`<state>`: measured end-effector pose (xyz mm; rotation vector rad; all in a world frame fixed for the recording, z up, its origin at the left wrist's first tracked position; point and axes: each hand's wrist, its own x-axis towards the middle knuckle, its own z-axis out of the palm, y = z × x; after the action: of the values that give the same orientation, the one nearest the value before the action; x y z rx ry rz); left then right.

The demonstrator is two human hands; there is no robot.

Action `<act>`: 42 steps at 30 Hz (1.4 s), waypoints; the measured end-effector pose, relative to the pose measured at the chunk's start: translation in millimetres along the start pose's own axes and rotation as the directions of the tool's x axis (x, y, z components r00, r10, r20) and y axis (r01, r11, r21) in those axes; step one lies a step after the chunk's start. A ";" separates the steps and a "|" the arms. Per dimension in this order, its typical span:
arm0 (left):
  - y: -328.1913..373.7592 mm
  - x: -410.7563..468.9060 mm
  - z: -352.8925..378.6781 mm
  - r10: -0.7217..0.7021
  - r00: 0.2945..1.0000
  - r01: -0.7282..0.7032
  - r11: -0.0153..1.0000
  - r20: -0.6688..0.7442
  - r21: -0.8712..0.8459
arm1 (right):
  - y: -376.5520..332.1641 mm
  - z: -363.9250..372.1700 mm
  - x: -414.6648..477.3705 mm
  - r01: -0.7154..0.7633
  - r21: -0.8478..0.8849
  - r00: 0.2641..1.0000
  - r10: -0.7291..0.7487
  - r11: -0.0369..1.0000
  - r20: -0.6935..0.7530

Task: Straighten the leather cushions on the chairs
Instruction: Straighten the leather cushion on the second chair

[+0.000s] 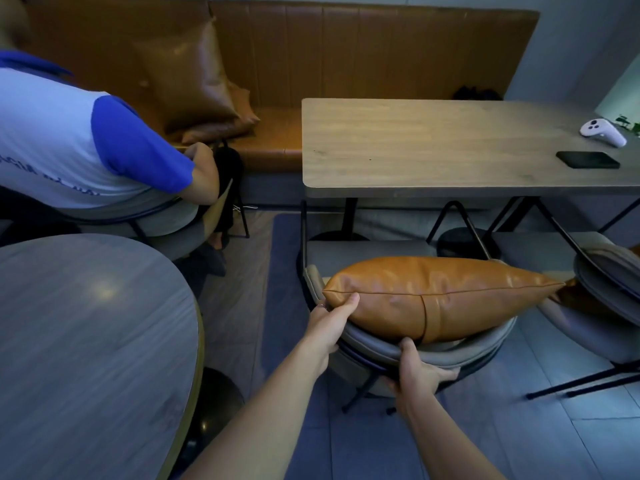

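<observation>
A tan leather cushion (433, 292) lies lengthwise against the curved back of a grey padded chair (374, 348) in front of me. My left hand (329, 323) pinches the cushion's left corner, thumb on top of the seam. My right hand (420, 372) grips the chair's backrest rim just below the cushion's lower edge, thumb touching the leather. A second grey chair (602, 271) at the right has another tan cushion corner (581, 299) showing behind its back. Two more leather cushions (194, 81) lean on the brown bench (346, 46) at the back.
A rectangular wooden table (433, 147) stands beyond the chair, carrying a black phone (587, 159) and a white controller (602, 132). A round grey table (86, 341) fills the lower left. A person in a blue and white shirt (69, 133) sits at the left.
</observation>
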<state>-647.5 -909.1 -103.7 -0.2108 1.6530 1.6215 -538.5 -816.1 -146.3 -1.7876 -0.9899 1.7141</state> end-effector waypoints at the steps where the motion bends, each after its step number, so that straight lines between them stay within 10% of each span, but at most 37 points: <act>1: -0.8 0.9 0.4 0.005 1.000 -0.005 1.000 -0.001 -0.003 | -0.1 0.0 0.1 -0.002 0.002 1.000 0.002 1.000 0.000; 42: -3.7 -3.9 19.5 -0.017 1.000 0.018 0.999 -0.023 0.052 | -17.1 -10.5 8.6 -0.077 0.169 0.997 0.072 0.983 0.038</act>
<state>-634.6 -893.7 -101.5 -0.2177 1.7037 1.5666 -531.5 -797.2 -137.7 -1.7112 -0.7724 1.8197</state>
